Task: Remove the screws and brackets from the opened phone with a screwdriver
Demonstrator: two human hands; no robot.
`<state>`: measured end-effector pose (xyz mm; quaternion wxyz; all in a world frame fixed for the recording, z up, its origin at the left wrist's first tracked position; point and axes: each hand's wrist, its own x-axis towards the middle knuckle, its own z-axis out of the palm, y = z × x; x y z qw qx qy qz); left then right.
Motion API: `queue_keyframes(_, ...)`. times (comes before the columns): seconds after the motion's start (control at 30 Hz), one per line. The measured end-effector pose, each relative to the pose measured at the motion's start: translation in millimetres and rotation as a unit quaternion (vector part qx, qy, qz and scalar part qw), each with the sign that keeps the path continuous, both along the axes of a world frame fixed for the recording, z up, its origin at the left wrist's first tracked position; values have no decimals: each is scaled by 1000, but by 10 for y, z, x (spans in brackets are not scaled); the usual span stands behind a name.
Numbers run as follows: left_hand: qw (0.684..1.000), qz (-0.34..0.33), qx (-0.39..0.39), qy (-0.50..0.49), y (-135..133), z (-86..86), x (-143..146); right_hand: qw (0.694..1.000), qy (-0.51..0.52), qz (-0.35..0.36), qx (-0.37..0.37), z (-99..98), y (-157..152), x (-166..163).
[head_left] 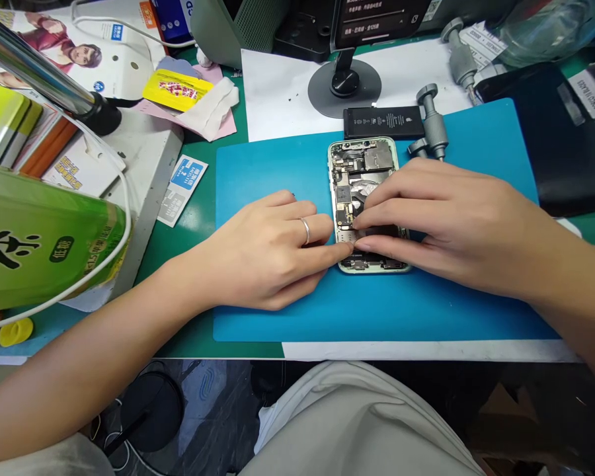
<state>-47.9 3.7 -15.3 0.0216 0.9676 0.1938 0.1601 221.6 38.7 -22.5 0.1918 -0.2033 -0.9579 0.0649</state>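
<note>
A green surface (191, 337) is carrying a blue mat (272, 324), and twelve o'clock is pointing away from the person. The right hand (456, 218) is coming over the mat from four o'clock, the left hand (277, 254) from eight. Between them, near the mat's centre, an opened phone (344, 193) is lying with its inner parts facing up. The right fingers (406, 215) are covering its three o'clock side, thumb and index narrowing above the lower part; whether they are pinching a piece cannot be told. The left index finger is stretching across the phone's eight o'clock edge, its tip nearly meeting the right thumb, while its neighbours are bending; whether the left fingers are gripping the frame cannot be told either. A black battery (384, 123) is lying just beyond the phone's twelve o'clock end. A ring (305, 231) is circling one left finger.
</note>
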Motion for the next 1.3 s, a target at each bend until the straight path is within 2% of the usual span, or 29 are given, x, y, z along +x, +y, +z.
queue_keyframes(1.3, 1000, 10, 11, 10, -10, 1, -3, 998, -5, -51, -31, 63, -19, -17)
